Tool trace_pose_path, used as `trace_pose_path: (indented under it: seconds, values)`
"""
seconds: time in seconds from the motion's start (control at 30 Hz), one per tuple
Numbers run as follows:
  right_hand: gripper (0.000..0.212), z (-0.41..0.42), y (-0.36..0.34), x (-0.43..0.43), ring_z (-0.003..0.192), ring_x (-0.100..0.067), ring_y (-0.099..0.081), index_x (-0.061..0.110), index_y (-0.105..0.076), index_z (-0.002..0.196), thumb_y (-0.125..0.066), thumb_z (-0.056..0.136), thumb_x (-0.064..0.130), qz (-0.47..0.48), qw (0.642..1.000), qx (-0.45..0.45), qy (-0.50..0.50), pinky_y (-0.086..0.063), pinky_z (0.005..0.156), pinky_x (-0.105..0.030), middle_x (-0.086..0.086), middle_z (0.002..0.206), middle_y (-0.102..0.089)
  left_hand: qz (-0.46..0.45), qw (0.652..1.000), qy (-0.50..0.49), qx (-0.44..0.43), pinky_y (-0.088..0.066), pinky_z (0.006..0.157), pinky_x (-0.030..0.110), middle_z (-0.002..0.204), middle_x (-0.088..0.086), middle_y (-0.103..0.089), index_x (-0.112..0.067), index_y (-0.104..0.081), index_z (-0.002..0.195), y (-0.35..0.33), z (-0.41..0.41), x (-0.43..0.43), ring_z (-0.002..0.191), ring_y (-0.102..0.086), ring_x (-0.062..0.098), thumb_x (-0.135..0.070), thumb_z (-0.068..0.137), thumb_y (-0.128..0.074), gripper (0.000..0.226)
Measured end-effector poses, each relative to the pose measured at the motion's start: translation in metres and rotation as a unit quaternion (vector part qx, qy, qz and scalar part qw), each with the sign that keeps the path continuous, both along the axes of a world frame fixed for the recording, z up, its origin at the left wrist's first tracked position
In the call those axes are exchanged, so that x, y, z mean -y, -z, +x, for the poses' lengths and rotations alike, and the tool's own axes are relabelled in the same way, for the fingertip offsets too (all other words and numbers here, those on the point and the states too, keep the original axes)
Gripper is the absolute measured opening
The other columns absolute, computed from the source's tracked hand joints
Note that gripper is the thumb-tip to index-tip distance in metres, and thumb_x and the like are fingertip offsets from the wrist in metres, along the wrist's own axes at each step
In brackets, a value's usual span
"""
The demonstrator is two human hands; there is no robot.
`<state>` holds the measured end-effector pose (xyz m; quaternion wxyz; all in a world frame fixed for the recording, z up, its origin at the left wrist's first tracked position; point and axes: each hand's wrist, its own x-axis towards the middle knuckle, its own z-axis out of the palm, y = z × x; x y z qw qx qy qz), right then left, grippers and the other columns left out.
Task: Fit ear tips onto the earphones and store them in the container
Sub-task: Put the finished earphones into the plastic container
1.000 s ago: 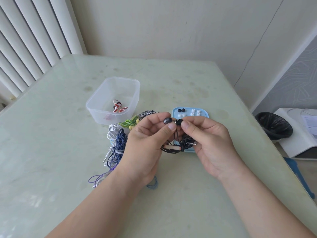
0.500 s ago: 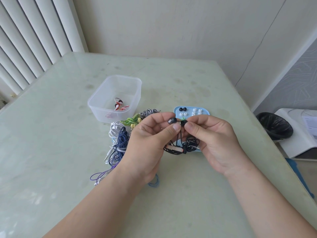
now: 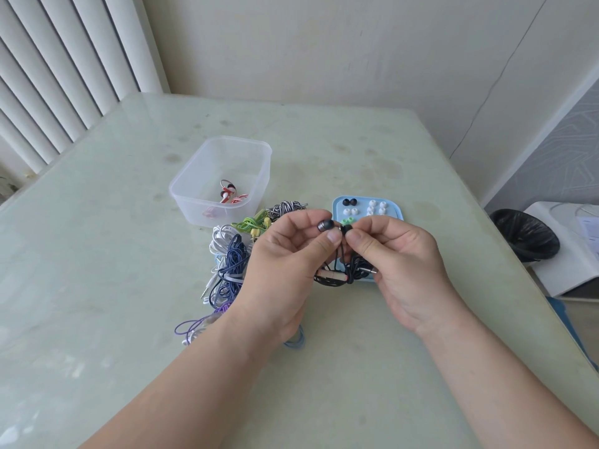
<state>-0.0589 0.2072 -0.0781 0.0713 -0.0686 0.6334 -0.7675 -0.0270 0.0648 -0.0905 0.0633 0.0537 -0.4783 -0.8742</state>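
My left hand (image 3: 285,264) pinches a dark metal earbud (image 3: 325,225) of the black earphones between thumb and forefinger. My right hand (image 3: 398,264) pinches the second black earbud (image 3: 346,229) just beside it. The black cable bundle (image 3: 340,275) hangs below both hands, above a light blue tray (image 3: 393,215). The tray holds black, white and green ear tips (image 3: 376,207). A clear plastic container (image 3: 223,183) stands to the left with red-and-white earphones (image 3: 230,196) inside.
A pile of coiled earphones (image 3: 233,254) in white, navy, green, striped and purple lies left of my hands on the pale green table (image 3: 97,254). A black-lined bin (image 3: 525,234) and a white box stand off the table's right edge.
Both hands have stayed together in front of the tray, still holding the two black earbuds. The view has shifted slightly.
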Motion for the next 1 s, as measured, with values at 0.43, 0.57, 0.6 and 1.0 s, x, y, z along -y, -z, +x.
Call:
trace_pose_path:
  seconds: [0.43, 0.57, 0.6, 1.0]
  values:
    - [0.009, 0.0, 0.003, 0.003, 0.072, -0.027, -0.071, 0.009, -0.075, 0.08, -0.074, 0.071, 0.013, -0.045, 0.998, 0.027, 0.027, -0.061, 0.073, -0.036, -0.016, 0.078, -0.074, -0.007, 1.0, -0.004, -0.019, -0.059, 0.08, 0.032, 0.086, 0.008, -0.075, -0.007, -0.069, 0.103, 0.002, -0.001, 0.0, 0.078, -0.072, 0.026, 0.01, 0.09, -0.069, 0.022]
    - [0.012, 0.001, 0.008, 0.005, 0.076, -0.028, -0.074, 0.014, -0.079, 0.08, -0.075, 0.081, 0.002, -0.016, 0.998, -0.017, 0.06, -0.059, 0.076, -0.036, -0.015, 0.082, -0.077, -0.019, 0.999, -0.022, -0.018, -0.059, 0.079, 0.031, 0.086, 0.007, -0.075, -0.008, -0.071, 0.101, 0.003, -0.001, 0.001, 0.08, -0.072, 0.024, 0.011, 0.089, -0.07, 0.022]
    - [0.016, 0.002, 0.009, 0.005, 0.077, -0.027, -0.074, 0.014, -0.08, 0.081, -0.073, 0.084, -0.001, -0.006, 0.997, -0.034, 0.072, -0.059, 0.076, -0.035, -0.015, 0.082, -0.077, -0.017, 0.999, -0.025, -0.018, -0.059, 0.077, 0.029, 0.085, 0.006, -0.075, -0.007, -0.07, 0.102, 0.003, -0.001, 0.001, 0.079, -0.073, 0.024, 0.011, 0.089, -0.069, 0.022]
    - [0.016, -0.005, -0.001, -0.005, 0.08, -0.029, -0.068, 0.008, -0.074, 0.092, -0.072, 0.077, 0.014, -0.073, 0.992, 0.099, -0.03, -0.059, 0.075, -0.036, -0.016, 0.089, -0.073, -0.005, 1.0, -0.015, -0.01, -0.059, 0.075, 0.031, 0.089, 0.013, -0.076, -0.007, -0.072, 0.103, 0.0, -0.002, 0.001, 0.081, -0.071, 0.029, 0.008, 0.085, -0.073, 0.023]
